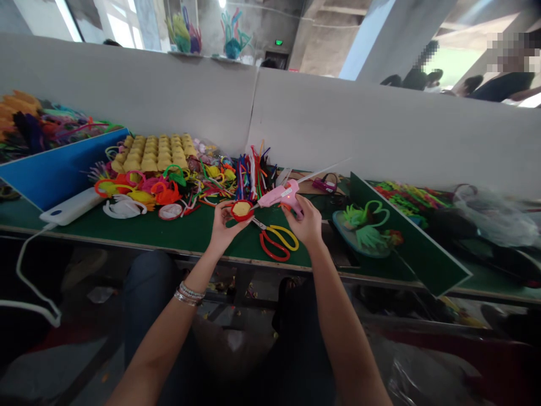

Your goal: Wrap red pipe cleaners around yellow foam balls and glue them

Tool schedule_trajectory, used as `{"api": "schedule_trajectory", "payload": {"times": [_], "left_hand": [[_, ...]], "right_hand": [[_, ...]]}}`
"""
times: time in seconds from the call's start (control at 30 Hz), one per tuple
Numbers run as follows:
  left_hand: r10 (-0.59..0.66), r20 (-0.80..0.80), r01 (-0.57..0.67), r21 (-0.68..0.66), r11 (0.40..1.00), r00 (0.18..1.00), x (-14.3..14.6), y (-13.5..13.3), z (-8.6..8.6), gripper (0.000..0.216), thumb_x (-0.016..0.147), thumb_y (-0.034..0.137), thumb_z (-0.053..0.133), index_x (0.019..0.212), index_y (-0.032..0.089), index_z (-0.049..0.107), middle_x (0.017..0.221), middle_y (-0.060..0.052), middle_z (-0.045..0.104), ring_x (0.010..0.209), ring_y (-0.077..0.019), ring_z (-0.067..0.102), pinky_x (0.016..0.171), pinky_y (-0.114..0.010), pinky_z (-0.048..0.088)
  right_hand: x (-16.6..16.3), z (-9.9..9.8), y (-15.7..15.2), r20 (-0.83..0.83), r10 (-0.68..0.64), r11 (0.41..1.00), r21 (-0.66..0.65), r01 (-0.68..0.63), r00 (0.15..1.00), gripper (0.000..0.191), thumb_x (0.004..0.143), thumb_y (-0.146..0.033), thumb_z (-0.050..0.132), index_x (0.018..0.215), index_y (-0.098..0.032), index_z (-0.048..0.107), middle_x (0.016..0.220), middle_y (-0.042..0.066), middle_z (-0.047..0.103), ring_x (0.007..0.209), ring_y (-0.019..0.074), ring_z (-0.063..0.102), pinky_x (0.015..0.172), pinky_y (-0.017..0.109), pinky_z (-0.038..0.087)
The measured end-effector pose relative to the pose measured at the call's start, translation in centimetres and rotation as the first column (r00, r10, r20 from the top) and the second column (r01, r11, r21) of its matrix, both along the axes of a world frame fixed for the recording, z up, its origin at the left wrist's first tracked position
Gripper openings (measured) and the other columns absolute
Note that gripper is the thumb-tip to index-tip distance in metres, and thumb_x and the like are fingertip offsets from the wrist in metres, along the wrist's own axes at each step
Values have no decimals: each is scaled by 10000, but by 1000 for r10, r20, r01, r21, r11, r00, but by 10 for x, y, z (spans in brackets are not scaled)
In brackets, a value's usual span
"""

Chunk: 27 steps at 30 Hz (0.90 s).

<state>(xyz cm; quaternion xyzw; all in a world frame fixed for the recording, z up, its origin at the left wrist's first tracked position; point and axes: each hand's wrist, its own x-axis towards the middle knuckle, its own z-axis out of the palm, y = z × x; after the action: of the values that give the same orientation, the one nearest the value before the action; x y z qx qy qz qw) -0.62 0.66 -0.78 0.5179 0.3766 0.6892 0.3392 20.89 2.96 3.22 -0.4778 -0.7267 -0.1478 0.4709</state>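
Note:
My left hand (224, 225) is closed on a small round piece with a red pipe-cleaner rim and a yellow centre (242, 210), held above the green table (186, 232). My right hand (305, 223) grips a pink glue gun (281, 194) by its handle. The gun's nozzle points left and touches the round piece's right edge. A white glue stick juts from the back of the gun toward the upper right. Scissors (276, 239) with red and yellow handles lie on the table between my hands.
A heap of coloured pipe cleaners (249, 172), finished rings (139, 194) and yellow foam shapes (156, 152) sits behind my hands. A white power strip (71, 206) lies at left. A blue board (59, 169), a green divider (406, 231) and a tray with a green craft piece (366, 228) flank the spot.

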Motion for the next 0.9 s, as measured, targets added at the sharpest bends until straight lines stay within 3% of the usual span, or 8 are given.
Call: {"api": "schedule_trajectory", "payload": {"times": [0.9], "left_hand": [[-61,40,61,16,998,997,-1,-1,0,622,538,296,810,1037,227,445,1020,-32,570,936,-148,591,862,-315,461]], "right_hand": [[3,1,0,-30,-48,999,8,49,998,321,784,-353,575,1043,-167,607,960,121,680,848,234,649,720,344,526]]}}
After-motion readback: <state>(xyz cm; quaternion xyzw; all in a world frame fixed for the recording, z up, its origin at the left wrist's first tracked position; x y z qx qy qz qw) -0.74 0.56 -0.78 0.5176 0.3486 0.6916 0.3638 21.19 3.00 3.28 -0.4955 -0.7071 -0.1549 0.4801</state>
